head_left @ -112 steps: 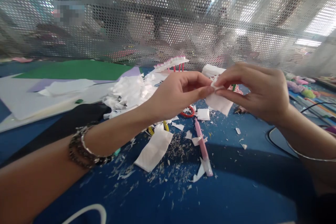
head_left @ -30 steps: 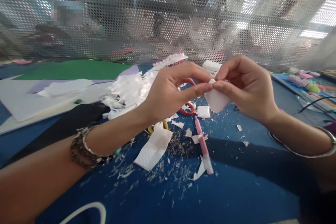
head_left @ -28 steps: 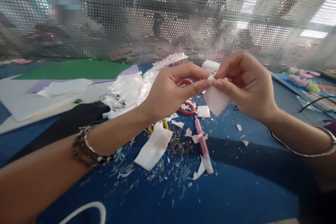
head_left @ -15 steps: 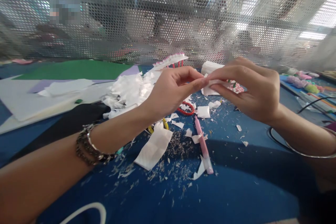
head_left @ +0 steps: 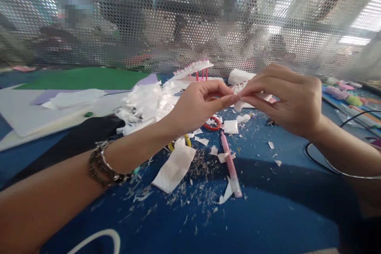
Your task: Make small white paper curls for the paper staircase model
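Above the table point(head_left: 262, 222), paper point(head_left: 239, 105) hangs between left hand point(head_left: 200, 105) and right hand point(head_left: 287, 97).

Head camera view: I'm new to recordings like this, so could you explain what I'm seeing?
There's no machine here: a person works with two bare hands. One camera, worn on the head, looks forward and down. The left hand and right hand pinch a small white piece between their fingertips; its material is hard to tell. On the blue surface lie a pink pen-like tube, a white strip, a crumpled white pile and a green sheet.
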Demonstrator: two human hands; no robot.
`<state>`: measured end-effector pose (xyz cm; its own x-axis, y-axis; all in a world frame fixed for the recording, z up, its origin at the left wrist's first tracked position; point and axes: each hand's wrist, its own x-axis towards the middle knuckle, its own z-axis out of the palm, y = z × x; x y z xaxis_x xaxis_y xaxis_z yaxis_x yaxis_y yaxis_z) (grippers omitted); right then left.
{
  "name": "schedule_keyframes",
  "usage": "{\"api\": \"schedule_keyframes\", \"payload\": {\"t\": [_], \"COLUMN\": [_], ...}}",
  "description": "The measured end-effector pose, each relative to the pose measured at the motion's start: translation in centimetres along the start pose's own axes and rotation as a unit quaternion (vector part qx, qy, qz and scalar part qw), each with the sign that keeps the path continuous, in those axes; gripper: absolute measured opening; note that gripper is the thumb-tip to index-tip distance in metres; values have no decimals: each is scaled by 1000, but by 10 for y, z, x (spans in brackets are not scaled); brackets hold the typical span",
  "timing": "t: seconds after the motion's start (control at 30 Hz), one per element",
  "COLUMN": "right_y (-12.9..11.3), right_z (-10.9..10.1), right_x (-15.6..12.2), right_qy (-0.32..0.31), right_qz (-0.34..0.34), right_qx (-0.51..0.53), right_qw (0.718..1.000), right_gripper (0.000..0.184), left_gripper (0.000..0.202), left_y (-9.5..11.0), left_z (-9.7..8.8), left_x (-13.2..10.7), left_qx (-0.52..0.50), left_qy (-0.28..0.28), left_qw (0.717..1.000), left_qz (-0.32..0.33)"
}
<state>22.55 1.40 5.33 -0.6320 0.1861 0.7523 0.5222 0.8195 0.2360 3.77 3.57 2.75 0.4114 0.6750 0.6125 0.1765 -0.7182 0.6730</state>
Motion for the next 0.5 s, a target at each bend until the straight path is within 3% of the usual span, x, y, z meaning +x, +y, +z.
{"api": "schedule_keyframes", "payload": {"t": [0.23,0.5], "right_y": [4,4], "right_z": [-3,-3], "right_x": [2,2], "right_qy": [-62,-57], "right_qz": [24,49], "right_qx": [2,6], "right_qw": [998,997], "right_gripper": [8,8], "left_gripper": [14,9], "left_y": [-1,4], "left_z": [-1,3], "left_x": [0,-4], "left_qx": [12,51], "left_qy": [-24,2], "left_qw": [999,992], "left_qz": [40,114]}}
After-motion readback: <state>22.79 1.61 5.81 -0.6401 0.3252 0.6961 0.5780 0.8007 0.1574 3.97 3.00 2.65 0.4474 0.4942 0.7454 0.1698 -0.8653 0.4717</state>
